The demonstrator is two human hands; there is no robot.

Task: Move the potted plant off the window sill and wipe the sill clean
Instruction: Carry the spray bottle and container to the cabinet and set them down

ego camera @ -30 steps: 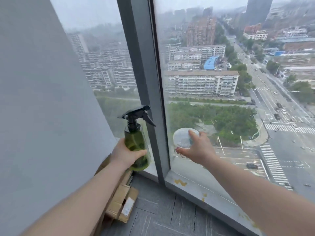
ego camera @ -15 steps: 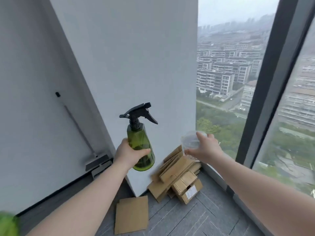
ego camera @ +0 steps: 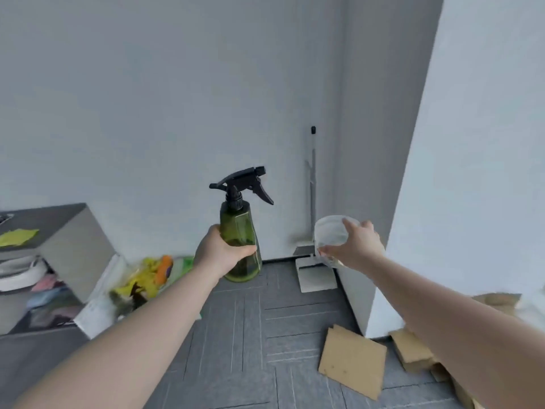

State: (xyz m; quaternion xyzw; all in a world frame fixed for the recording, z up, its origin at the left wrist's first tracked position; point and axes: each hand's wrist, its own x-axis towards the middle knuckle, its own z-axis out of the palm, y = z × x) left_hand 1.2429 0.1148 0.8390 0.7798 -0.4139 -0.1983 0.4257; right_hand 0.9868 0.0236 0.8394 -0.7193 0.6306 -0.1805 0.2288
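Both hands full, no sill in sight

Left hand [ego camera: 219, 253] wraps the green spray bottle [ego camera: 240, 246] upright at centre frame, likely to avoid drips. Right hand [ego camera: 352, 246] pinches a clear round container [ego camera: 330, 235]. Potted plant and sill are not visible.

Left hand [ego camera: 219, 253]: bare; no glove, ring or watch visible.
Right hand [ego camera: 355, 246]: bare; no glove or ring visible.
Left forearm [ego camera: 141, 329]: uncovered to frame edge; no sleeve or cuff visible.
Right forearm [ego camera: 448, 317]: uncovered to frame edge; no sleeve, no wristband.
Markings: none visible on either arm.
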